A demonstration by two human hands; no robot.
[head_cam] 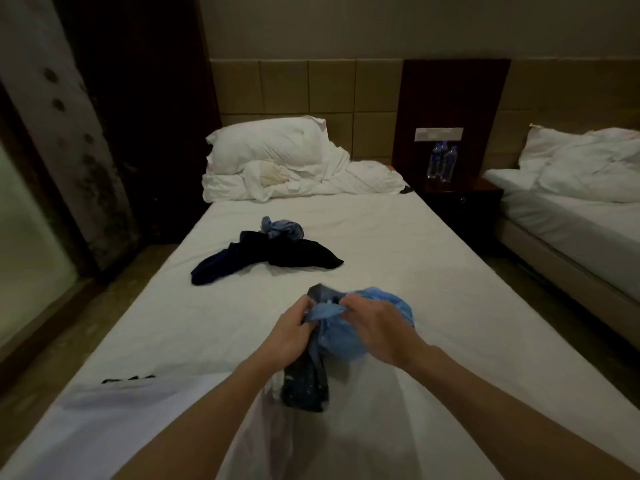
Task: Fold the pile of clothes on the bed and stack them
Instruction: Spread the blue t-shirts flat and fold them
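Over the near end of the bed we hold a bunched blue garment with a dark one hanging lengthwise toward us, left hand and right hand both pinching blue cloth, while the pile, seemingly dark and blue pieces, lies mid-bed, stretched crosswise.

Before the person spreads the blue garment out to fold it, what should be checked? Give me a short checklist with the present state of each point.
1. Left hand grips the light blue garment: ok.
2. Right hand grips the same garment: ok.
3. Garment free of other cloth: not ok, a dark garment hangs bunched with it.
4. Bare sheet on the bed for spreading: ok.
5. Remaining pile apart from the hands: ok.
6. A folded stack already begun: cannot tell, none shows.
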